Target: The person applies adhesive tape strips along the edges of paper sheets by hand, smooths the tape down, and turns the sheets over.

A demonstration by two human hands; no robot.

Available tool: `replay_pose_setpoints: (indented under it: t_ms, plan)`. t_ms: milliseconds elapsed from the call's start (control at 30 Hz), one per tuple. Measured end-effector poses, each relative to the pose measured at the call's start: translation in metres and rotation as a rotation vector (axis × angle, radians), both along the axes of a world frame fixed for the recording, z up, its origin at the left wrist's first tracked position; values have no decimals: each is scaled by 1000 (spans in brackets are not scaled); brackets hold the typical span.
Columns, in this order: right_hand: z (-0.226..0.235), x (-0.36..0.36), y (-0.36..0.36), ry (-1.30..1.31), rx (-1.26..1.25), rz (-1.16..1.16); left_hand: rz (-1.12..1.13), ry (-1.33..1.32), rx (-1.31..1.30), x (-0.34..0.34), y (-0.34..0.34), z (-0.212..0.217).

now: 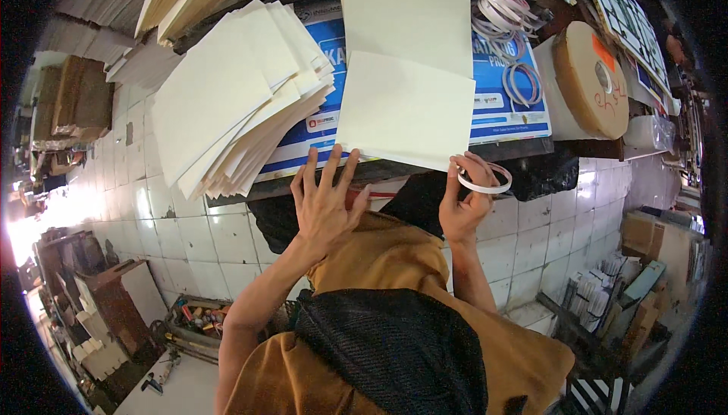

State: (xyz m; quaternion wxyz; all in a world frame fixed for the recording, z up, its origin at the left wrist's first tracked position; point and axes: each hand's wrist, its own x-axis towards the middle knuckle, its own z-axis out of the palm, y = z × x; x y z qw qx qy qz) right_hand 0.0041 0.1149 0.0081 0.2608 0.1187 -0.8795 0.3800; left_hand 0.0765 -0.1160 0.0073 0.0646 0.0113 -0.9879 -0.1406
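While the left hand (322, 202) lies flat with fingers spread, its grip released, its fingertips touch the near edge of a cream rectangular paper sheet (406, 108) lying on the counter (500, 108). Just beside that sheet's near right corner, the right hand (464, 204) pinches a thin white ring of tape (485, 180), its grip clenched on the ring. Left of the sheet sits a fanned stack of cream paper sheets (235, 96), overhanging the counter's near edge. More white tape rings (504, 9) lie at the far right of the counter, near a large round brown tape roll (591, 77). Below the counter is a white tiled floor (189, 237).
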Motion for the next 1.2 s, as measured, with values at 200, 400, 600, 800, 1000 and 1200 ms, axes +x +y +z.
replay_pose_setpoints:
  t_ms: [200, 400, 600, 800, 1000, 1200]
  plan:
    - [-4, -3, 2, 19, 54, 49, 9, 25, -34, -1, 1, -5]
    - [-9, -2, 1, -38, 38, 64, 9, -1, -38, -1, 1, -3]
    - [-13, -3, -1, -29, 90, 54, 15, 19, -42, 1, 0, -11]
    - [-16, -1, 0, -55, 139, 46, 0, -35, -58, -2, 1, 2]
    - [-10, 0, -6, -98, 149, -1, -48, 117, 239, -48, 56, 23]
    - [-8, 6, 3, -57, 79, -17, -137, -59, 120, -71, 91, 4]
